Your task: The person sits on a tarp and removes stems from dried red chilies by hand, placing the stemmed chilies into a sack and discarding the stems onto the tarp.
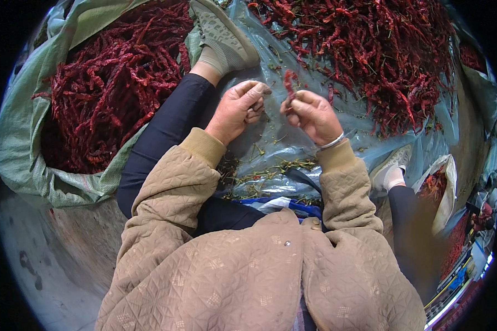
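My right hand (312,116) pinches a dried red chili pepper (290,85) between thumb and fingers, its tip pointing up. Facing it, a short gap away, my left hand (238,109) has its fingers curled, with thumb and forefinger together; whether anything small is between them I cannot tell. Both are above a clear plastic sheet (273,142). A large heap of dried red chilies with stems (368,53) lies on the sheet at upper right. To the left, a green woven sack (20,136) with its rim rolled down holds many dark red chilies (112,82).
Loose green stems (269,171) lie on the sheet near my lap. My outstretched legs, in dark trousers and patterned shoes (227,37), flank the work. A smaller white sack (449,182) with red chilies stands at right. Another person (482,215) is at the far right edge.
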A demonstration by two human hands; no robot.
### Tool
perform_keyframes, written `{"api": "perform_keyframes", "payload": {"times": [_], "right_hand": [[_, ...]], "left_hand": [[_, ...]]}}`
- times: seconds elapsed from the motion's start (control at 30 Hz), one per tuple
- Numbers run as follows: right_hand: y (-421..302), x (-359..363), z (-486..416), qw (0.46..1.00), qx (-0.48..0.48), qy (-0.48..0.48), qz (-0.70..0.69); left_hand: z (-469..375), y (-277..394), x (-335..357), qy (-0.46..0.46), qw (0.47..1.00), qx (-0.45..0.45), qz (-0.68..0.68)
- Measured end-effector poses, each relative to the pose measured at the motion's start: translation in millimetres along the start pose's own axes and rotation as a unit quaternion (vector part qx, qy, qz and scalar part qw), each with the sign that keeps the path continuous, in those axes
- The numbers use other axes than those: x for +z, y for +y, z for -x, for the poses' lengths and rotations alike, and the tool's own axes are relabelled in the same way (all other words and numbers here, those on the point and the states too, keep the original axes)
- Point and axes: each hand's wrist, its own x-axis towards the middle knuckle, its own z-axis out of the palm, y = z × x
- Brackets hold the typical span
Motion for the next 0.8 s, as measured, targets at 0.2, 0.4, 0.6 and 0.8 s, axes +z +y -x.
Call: {"api": "perform_keyframes", "payload": {"times": [0.2, 0.4, 0.6, 0.8], "right_hand": [[7.1, 15.0, -2.1, 0.963, 0.146, -0.114, 0.196], [8.2, -56.5, -56.4, 0.799, -0.178, 0.244, 0.520], [11.8, -69.6, -72.4, 0.702, -0.146, 0.236, 0.656], [14.2, -80.5, -1.2, 0.799, -0.121, 0.402, 0.431]], "left_hand": [[4.2, -0.4, 3.6, 0.047, 0.996, 0.034, -0.070], [-4.1, 2.2, -19.8, 0.042, 0.998, 0.013, 0.050], [-5.7, -1.5, -24.1, -0.015, 0.992, -0.023, 0.121], [-1.6, -2.4, -22.4, 0.021, 0.993, -0.016, 0.115]]}}
